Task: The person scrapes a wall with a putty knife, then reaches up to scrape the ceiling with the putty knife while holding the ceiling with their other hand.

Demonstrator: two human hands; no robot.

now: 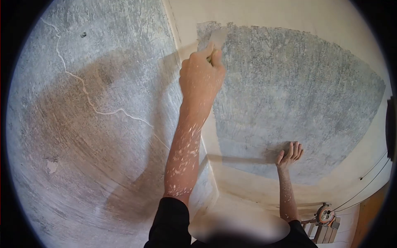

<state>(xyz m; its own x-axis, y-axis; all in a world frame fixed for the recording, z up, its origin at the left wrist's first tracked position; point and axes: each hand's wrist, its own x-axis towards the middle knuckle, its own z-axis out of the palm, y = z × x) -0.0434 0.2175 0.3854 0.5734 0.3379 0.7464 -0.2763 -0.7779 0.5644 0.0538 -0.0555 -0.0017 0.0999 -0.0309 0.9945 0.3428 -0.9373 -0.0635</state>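
My left hand (202, 76) is closed round the handle of a scraper (218, 38), its back towards the camera and its forearm flecked with pale chips. The scraper's thin blade lies at the upper left edge of a rough grey patch (297, 82), next to the cream surface (269, 12). Lower right, my right hand (290, 156) rests against the grey patch with its fingers up and slightly apart, and holds nothing.
A grey wall (103, 78) with a winding pale crack (87, 97) fills the left side. At lower right are an orange and black cable reel (324, 215), dark cables and wooden slats (326, 234). A blurred pale shape (240, 225) covers the bottom centre.
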